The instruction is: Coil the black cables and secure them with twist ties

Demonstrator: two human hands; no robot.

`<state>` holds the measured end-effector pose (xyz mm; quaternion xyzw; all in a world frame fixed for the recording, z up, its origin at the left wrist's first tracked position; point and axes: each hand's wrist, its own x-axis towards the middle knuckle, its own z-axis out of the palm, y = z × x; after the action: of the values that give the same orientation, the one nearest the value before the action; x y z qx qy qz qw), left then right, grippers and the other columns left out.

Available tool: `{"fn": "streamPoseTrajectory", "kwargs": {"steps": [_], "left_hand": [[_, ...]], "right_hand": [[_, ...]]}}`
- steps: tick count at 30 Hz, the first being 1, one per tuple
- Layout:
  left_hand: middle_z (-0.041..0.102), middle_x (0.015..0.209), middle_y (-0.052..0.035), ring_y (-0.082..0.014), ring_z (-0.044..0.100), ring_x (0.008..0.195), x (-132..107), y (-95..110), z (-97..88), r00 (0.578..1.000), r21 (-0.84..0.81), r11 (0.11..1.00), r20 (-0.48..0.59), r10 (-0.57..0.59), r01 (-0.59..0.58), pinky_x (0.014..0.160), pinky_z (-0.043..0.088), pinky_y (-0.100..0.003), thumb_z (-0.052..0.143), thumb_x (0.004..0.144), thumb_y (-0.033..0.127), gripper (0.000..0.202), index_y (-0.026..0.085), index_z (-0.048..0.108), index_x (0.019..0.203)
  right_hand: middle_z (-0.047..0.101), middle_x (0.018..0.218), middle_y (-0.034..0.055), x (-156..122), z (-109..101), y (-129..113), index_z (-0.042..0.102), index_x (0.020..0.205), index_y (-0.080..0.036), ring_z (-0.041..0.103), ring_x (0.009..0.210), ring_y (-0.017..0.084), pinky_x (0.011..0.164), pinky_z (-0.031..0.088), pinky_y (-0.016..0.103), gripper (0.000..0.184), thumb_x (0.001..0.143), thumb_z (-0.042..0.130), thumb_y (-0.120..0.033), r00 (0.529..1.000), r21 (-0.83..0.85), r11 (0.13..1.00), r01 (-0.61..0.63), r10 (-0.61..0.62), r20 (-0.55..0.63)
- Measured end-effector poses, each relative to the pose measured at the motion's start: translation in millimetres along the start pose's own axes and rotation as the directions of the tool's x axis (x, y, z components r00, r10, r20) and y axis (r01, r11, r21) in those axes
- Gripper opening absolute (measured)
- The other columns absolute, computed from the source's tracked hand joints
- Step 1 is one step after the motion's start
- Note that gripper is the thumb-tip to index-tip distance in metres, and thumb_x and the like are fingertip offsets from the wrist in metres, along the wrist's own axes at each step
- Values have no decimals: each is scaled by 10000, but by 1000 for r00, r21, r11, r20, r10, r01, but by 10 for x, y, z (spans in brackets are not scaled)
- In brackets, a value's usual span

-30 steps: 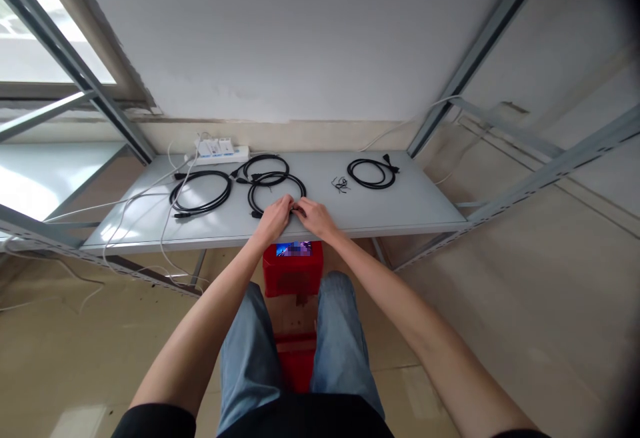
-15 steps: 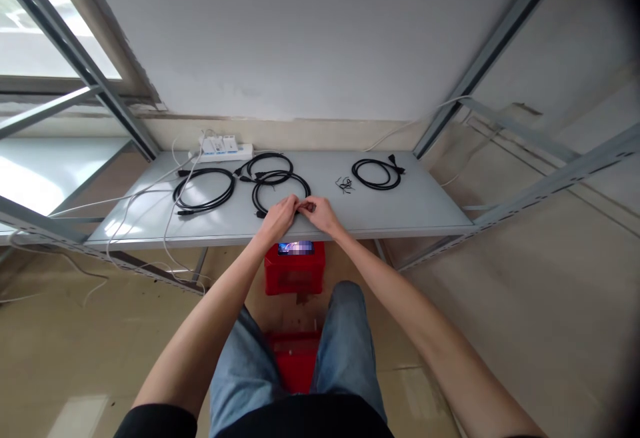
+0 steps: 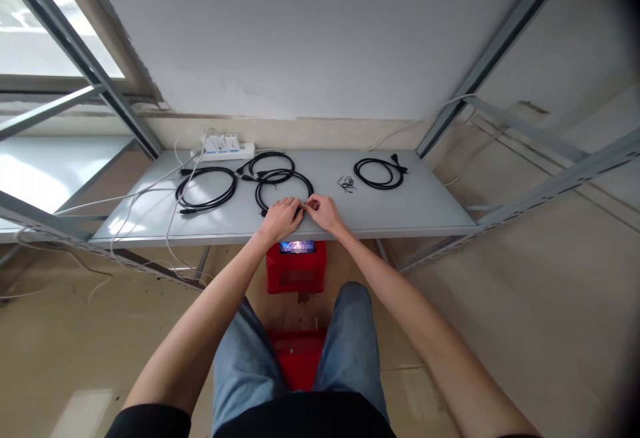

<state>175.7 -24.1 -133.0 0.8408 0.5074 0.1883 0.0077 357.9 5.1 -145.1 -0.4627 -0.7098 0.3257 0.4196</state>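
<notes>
A coiled black cable (image 3: 258,193) lies near the shelf's front edge, and both hands are at its near side. My left hand (image 3: 283,218) rests over that part of the coil, fingers bent around the cable and hiding some of it. Just to its right, my right hand (image 3: 323,213) is closed in a pinch at the coil's near right side. Whatever sits between those fingertips is too small to make out. To the right lies a loose pile of short black ties (image 3: 347,185).
More coiled black cables lie on the grey shelf (image 3: 400,218): a left coil (image 3: 203,208), a back coil (image 3: 273,153) and a right coil (image 3: 383,187). A white power strip (image 3: 230,152) stands at the back left, with white cords (image 3: 131,208) trailing over the front edge. Below is a red stool (image 3: 296,278).
My left hand has flattened over the cable and its fingertips have parted slightly from the right hand's. The right hand stays pinched. The whole view has shifted a little.
</notes>
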Motion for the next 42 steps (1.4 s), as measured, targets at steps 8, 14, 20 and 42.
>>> {"fn": "streamPoseTrajectory", "kwargs": {"steps": [8,14,20,42], "left_hand": [[691,1082,-130,-311,626,1090,-21,-88,20,1000,-27,999,10,20,-19,926,454,-434,446,1085,355,196,228,593,1056],[696,1058,-134,-319,632,1083,-5,-94,39,1000,1,1000,17,17,-17,925,455,-435,474,1080,379,197,224,592,1053],[697,1068,-147,-316,649,1062,-17,-65,5,1000,5,1000,13,26,-26,906,461,-425,407,1109,396,253,214,573,1053],[781,1096,-130,-304,740,1038,-30,-60,-84,985,-1,1000,169,-30,30,859,494,-363,361,1112,406,329,224,606,1235]], "right_hand": [[689,704,-3,10,22,5,646,741,-204,599,650,145,682,479,270,101,818,688,-256,999,0,1000,-28,28,-16],[661,647,-23,54,-16,-101,606,652,-206,617,642,145,646,470,255,124,735,698,-200,995,-78,993,-90,93,23],[622,505,-29,110,-63,-235,610,645,-203,618,476,142,547,487,243,170,765,717,-147,963,-95,968,-232,242,116],[785,722,59,282,-308,-635,698,768,-124,551,440,61,395,348,177,139,892,760,-116,583,22,620,-784,724,368]]}}
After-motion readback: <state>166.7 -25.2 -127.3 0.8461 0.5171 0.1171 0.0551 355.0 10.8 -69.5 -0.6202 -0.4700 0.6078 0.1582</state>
